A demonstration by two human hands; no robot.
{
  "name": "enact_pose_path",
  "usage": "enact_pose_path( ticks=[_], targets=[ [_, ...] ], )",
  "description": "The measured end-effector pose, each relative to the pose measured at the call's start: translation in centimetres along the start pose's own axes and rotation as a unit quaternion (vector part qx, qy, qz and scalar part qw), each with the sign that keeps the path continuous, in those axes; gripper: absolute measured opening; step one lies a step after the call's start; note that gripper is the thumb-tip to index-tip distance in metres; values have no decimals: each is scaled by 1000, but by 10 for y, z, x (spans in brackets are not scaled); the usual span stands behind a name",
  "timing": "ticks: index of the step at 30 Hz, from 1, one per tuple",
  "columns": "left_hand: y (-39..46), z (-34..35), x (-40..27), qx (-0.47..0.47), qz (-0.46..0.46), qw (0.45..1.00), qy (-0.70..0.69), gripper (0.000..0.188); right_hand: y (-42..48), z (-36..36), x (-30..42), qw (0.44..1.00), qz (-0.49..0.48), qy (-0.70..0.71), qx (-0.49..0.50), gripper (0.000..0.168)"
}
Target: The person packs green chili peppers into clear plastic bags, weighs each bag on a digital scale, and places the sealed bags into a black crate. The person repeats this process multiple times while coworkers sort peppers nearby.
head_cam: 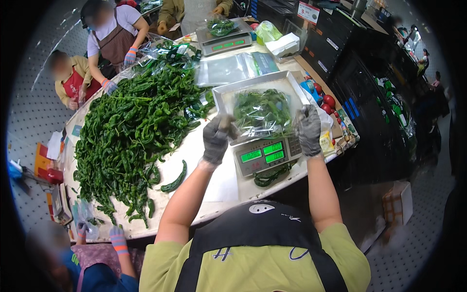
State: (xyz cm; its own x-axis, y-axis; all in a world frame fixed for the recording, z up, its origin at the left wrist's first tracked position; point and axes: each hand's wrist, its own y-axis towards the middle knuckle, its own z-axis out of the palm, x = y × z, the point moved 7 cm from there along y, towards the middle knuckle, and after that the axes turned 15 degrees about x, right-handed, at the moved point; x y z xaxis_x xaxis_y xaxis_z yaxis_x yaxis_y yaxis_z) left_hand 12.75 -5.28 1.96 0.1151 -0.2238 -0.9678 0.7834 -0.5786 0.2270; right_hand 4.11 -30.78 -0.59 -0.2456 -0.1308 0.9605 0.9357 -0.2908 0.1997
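Observation:
A clear plastic bag of green peppers rests over the white tray of a digital scale with lit green displays. My left hand, in a grey glove, grips the bag's left edge. On the opposite edge, my right hand, gloved alike, is closed on the plastic. Left of the scale spreads a large heap of loose green peppers. A single pepper lies apart near my left forearm. A few more peppers sit beneath the scale's front edge.
Flat plastic bags lie behind the tray. Beyond them stands a second scale holding bagged peppers. Red tomatoes are at the right edge. Black crates rise beside the table. Several co-workers surround it, one with a gloved hand at the heap.

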Motion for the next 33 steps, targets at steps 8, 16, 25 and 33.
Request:
enact_pose_path(
  ticks=[8,16,25,33],
  targets=[
    [89,9,76,133,-271,766,568,41,60,-59,-76,790,210,-571,-73,34],
    [86,37,29,42,-92,765,637,38,45,-58,-62,807,197,-551,-77,31],
    [79,66,71,282,48,780,557,60,40,15,20,777,-121,-618,-16,54],
    [53,37,63,292,17,791,537,78,22,-17,-36,793,131,-546,234,76]
  ],
)
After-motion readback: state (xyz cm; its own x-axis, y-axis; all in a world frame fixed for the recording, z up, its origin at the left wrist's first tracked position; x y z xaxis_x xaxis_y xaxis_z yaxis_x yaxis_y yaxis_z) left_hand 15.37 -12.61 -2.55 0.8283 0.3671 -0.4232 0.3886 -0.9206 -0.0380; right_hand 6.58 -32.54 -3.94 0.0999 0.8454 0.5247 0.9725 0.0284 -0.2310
